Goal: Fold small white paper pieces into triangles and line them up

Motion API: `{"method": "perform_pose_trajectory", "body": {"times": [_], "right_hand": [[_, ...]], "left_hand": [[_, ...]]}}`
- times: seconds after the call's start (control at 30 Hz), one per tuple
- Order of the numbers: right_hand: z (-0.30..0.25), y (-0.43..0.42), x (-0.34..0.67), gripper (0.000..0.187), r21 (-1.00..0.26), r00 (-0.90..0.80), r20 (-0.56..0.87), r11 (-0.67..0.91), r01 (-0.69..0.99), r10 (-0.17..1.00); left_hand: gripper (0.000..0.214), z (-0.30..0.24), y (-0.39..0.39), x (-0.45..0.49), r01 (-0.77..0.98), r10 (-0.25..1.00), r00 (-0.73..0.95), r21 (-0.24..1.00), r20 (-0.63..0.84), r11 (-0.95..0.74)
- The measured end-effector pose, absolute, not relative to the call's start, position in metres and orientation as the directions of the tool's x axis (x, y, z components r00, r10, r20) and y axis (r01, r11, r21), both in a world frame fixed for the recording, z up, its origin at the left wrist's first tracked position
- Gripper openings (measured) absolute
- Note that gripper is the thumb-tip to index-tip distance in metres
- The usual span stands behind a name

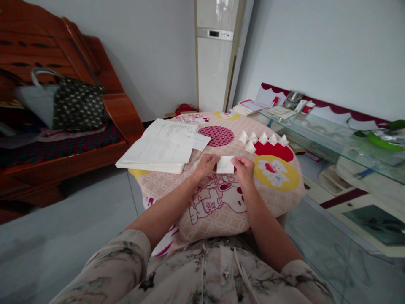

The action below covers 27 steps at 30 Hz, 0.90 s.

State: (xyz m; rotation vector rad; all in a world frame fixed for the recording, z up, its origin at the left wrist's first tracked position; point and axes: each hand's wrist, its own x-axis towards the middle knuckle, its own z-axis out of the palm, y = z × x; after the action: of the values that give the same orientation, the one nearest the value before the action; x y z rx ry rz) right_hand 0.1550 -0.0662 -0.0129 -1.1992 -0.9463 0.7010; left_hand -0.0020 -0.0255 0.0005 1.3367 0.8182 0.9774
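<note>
Between my two hands is a small white square of folded paper (225, 164), held just above the cloth-covered round table. My left hand (207, 164) pinches its left edge, and my right hand (244, 169) pinches the right edge. Beyond my right hand stand several small white folded paper pyramids (264, 138), most of them in a row, one set nearer to me. A thick stack of printed white sheets (155, 147) lies to the left of my left hand, with a smaller loose sheet (198, 139) on its right side.
The table wears a pink patterned cloth (218, 221). On the right, a glass-topped cabinet (335, 147) carries papers, jars and a green bowl (387, 141). A wooden bench (117, 122) with bags (77, 103) stands left. A tall air conditioner (215, 63) is behind.
</note>
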Motion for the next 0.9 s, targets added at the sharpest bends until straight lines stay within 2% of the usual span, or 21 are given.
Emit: {"method": "perform_pose_trajectory", "body": {"times": [0.13,0.3,0.53,0.73,0.9], "right_hand": [[-0.009,-0.069,0.152,0.022,-0.973,0.464,0.206,0.231,0.002,0.861],[-0.008,-0.07,0.148,0.023,-0.981,0.461,0.155,0.19,-0.031,0.874],[-0.004,-0.073,0.142,0.028,-0.987,0.323,0.081,0.12,-0.103,0.943],[0.002,-0.081,0.14,0.033,-0.998,0.107,-0.005,0.002,-0.061,0.994],[0.001,-0.081,0.138,0.031,-0.998,0.186,0.025,0.036,-0.052,0.982]], "left_hand": [[0.05,-0.001,-0.024,-0.003,-0.073,0.924,0.367,0.993,0.11,-0.089],[0.045,0.001,-0.025,-0.002,-0.101,0.899,0.433,0.995,0.069,-0.027],[0.039,0.006,-0.025,-0.004,-0.154,0.927,0.376,0.986,-0.002,0.064],[0.039,0.005,-0.018,-0.013,-0.171,0.964,0.265,0.985,0.025,0.021],[0.037,0.003,-0.018,-0.01,-0.233,0.935,0.351,0.972,0.044,0.041]]}}
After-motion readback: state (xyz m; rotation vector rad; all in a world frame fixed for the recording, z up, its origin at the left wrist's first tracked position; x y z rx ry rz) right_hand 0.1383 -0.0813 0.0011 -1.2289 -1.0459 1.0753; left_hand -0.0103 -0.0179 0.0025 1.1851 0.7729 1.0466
